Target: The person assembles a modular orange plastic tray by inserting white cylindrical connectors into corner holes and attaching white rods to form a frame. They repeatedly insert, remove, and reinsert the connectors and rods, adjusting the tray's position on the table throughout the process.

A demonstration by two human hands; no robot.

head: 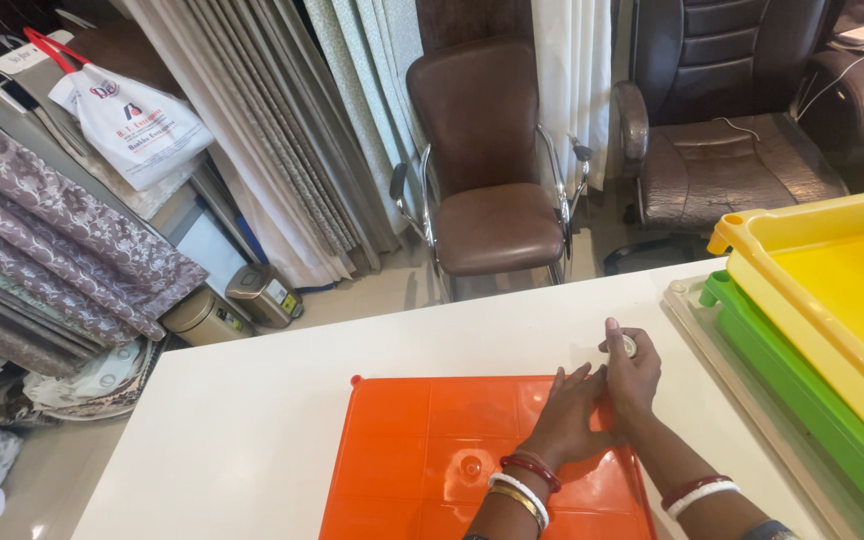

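Left hand point(570, 415) flat and open on the orange tray point(432, 450), fingers spread toward its far right corner, gripping nothing. Right hand point(632, 375) just past that corner, pinching a small round silvery object point(629, 345), perhaps a cap or knob, too small to tell. Orange tray lying upside down near the front edge of the white table point(282, 370). Bare tabletop to the left and beyond. Stacked yellow tray point(822, 270) and green tray point(802, 385) crowding the right edge.
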